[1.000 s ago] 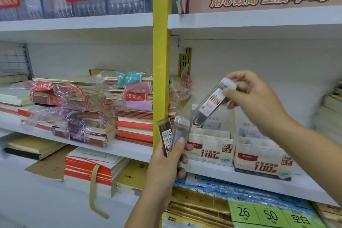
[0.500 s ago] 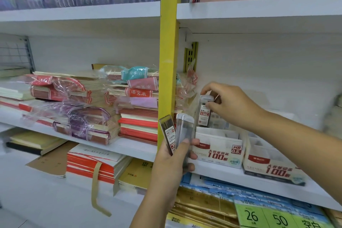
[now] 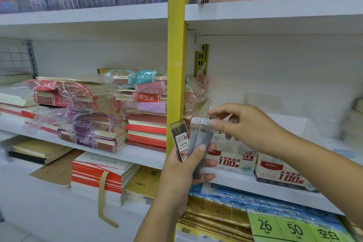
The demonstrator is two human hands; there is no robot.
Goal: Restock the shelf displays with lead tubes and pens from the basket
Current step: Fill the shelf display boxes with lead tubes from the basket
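**Left hand** clamps an upright fan of flat, translucent smoky-grey plastic lead tubes in front of the yellow metal shelf post. **Right hand**, at 3 o'clock of the fan, has come back from the white cardboard display box marked HB 0.5, at 4 o'clock, apparently leaving one tube there. Its fingertips meet the rightmost tube's white cap, but blur hides whether they grip. Judged: one tube restocked, several remaining. The leftmost tube bears a red-and-white barcode label.

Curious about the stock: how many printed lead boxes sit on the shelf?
2: the HB 0.5 box beside the left hand, a second box right of it. Others may be hidden.
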